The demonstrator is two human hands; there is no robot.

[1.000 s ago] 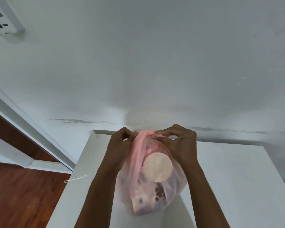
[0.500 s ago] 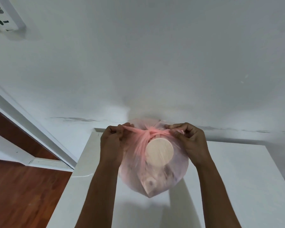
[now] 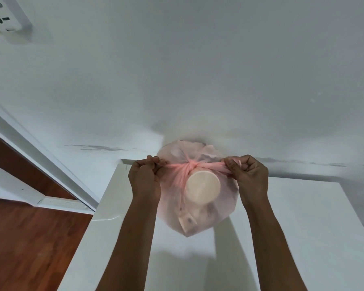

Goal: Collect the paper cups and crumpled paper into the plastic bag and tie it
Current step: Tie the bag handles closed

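A thin pink plastic bag (image 3: 227, 208) hangs in the air above the white table (image 3: 303, 227), held between my two hands. A knot (image 3: 192, 164) sits at its top, with the two handle ends stretched tight sideways. My left hand (image 3: 144, 179) pinches the left end and my right hand (image 3: 249, 177) pinches the right end. Through the plastic I see the round bottom of a paper cup (image 3: 203, 186) and more cups (image 3: 187, 221) lower down. Crumpled paper cannot be made out for sure.
The table stands against a white wall (image 3: 198, 80). To its left lie a brown wooden floor (image 3: 29, 238) and a white door frame (image 3: 40, 156). A white keypad device (image 3: 2, 15) hangs on the wall at the top left.
My hands have moved apart, pulling the bag's handle ends outward, and the knot has drawn tight. The bag has risen off the table.
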